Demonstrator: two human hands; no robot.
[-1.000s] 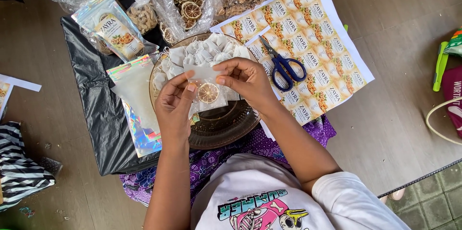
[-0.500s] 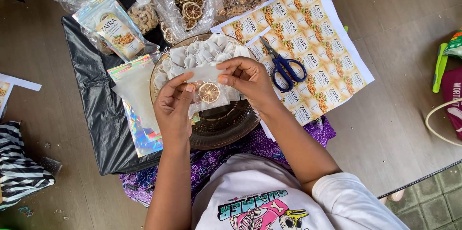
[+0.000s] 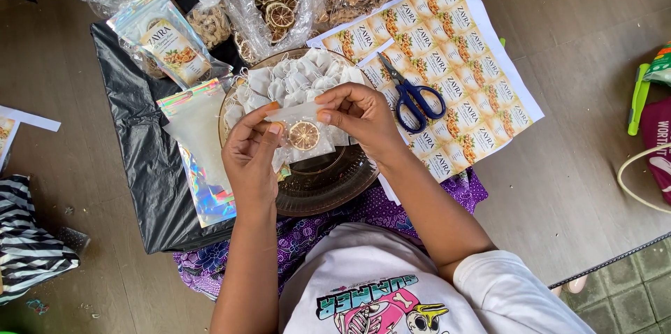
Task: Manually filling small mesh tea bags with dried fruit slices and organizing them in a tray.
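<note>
A small clear sachet (image 3: 302,133) holding one dried citrus slice (image 3: 304,135), round and brown-orange, hangs nearly upright, pinched at its top edge, above a dark glass plate (image 3: 328,184) of empty white sachets

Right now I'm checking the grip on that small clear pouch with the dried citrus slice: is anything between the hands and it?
Nothing visible. The left hand and the right hand both pinch the clear pouch directly, the dried citrus slice showing inside it. They hold it above the round glass dish of white sachets.
</note>
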